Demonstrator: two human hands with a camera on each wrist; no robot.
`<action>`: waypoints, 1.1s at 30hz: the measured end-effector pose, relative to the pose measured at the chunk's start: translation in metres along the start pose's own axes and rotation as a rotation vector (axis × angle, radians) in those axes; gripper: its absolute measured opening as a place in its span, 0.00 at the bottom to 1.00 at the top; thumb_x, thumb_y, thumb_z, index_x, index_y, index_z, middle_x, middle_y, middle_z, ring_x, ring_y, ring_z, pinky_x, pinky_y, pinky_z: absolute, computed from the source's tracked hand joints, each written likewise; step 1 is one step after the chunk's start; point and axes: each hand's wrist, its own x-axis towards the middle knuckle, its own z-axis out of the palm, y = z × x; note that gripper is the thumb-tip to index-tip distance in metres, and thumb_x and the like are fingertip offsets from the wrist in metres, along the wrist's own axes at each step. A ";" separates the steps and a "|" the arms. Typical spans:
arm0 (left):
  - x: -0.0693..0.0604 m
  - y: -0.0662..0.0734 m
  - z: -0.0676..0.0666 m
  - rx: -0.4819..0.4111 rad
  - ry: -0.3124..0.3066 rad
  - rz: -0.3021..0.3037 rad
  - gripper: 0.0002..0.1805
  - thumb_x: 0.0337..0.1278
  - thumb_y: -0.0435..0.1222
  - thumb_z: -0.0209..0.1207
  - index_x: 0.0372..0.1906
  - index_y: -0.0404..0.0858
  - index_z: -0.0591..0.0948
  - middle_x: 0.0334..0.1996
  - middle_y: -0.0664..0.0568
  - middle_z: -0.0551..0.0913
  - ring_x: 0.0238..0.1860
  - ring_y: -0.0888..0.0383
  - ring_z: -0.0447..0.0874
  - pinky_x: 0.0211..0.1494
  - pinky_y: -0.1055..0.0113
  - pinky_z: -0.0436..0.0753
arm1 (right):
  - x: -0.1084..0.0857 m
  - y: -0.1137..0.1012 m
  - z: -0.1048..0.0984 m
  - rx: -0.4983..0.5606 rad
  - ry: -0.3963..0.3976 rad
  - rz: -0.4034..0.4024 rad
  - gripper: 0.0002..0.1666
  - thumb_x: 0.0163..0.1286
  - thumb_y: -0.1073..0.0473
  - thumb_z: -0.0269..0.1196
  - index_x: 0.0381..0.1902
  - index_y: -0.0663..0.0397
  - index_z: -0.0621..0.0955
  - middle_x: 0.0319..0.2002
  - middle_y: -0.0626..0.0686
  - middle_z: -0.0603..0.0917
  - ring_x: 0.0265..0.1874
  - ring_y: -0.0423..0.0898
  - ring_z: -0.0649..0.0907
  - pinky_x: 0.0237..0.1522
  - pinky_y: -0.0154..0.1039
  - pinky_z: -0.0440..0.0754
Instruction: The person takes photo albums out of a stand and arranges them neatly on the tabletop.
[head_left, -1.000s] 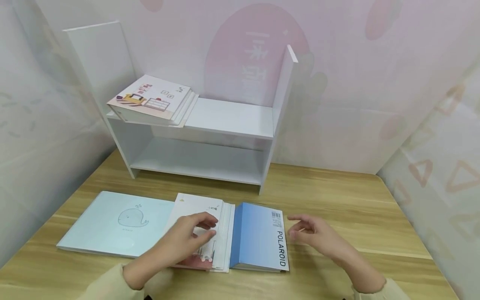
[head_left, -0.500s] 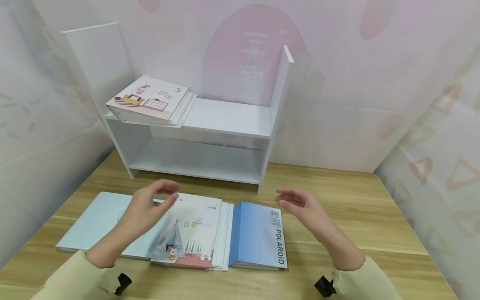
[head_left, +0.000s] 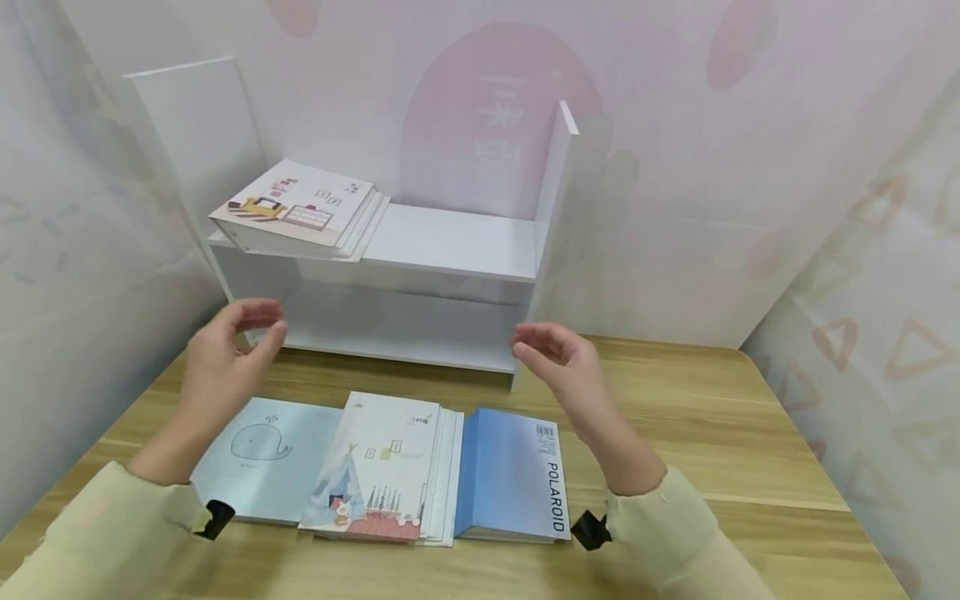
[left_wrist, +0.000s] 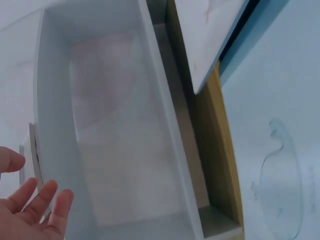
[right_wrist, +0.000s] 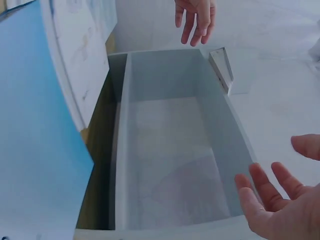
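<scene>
My left hand [head_left: 223,358] hovers over the table by the lower left corner of the white shelf [head_left: 397,325], fingers bent loosely and apart from the thumb. My right hand [head_left: 566,375] hovers near the shelf's lower right corner in the same loose shape. Neither holds anything. On the table lie a pale blue whale-cover book [head_left: 262,458], a stack with a tent-picture book [head_left: 382,467] on top, and a blue POLAROID book [head_left: 513,475]. The left wrist view shows the left fingers [left_wrist: 60,207] spread; the right fingers [right_wrist: 267,187] are likewise apart.
Several white books [head_left: 300,204] lie stacked at the left end of the shelf's upper board, jutting past its front edge. Tall side panels [head_left: 557,179] flank the boards. Wall cloth hangs behind and beside the wooden table [head_left: 697,442].
Both hands have risen off the books and moved forward toward the shelf; the left has also shifted left. The books stay where they were. The head view has tilted slightly.
</scene>
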 end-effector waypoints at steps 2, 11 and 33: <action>0.007 -0.003 -0.004 0.008 0.031 -0.017 0.17 0.69 0.37 0.58 0.57 0.32 0.78 0.51 0.38 0.83 0.45 0.86 0.67 0.34 0.85 0.67 | 0.005 -0.005 0.005 0.025 0.012 -0.024 0.20 0.72 0.60 0.63 0.59 0.58 0.78 0.55 0.59 0.82 0.54 0.44 0.81 0.58 0.31 0.79; 0.036 -0.008 -0.021 -0.003 0.093 -0.139 0.25 0.69 0.42 0.57 0.66 0.36 0.72 0.55 0.52 0.77 0.50 0.75 0.71 0.43 0.90 0.69 | 0.024 -0.026 0.026 0.110 0.022 -0.078 0.18 0.70 0.62 0.64 0.57 0.57 0.79 0.54 0.57 0.82 0.52 0.44 0.82 0.63 0.40 0.77; 0.091 -0.011 -0.025 -0.042 0.146 -0.283 0.35 0.67 0.51 0.55 0.73 0.41 0.62 0.65 0.50 0.69 0.61 0.57 0.72 0.47 0.83 0.69 | 0.086 -0.053 0.084 0.125 0.023 -0.139 0.24 0.69 0.60 0.66 0.61 0.58 0.78 0.60 0.56 0.80 0.52 0.48 0.83 0.48 0.34 0.79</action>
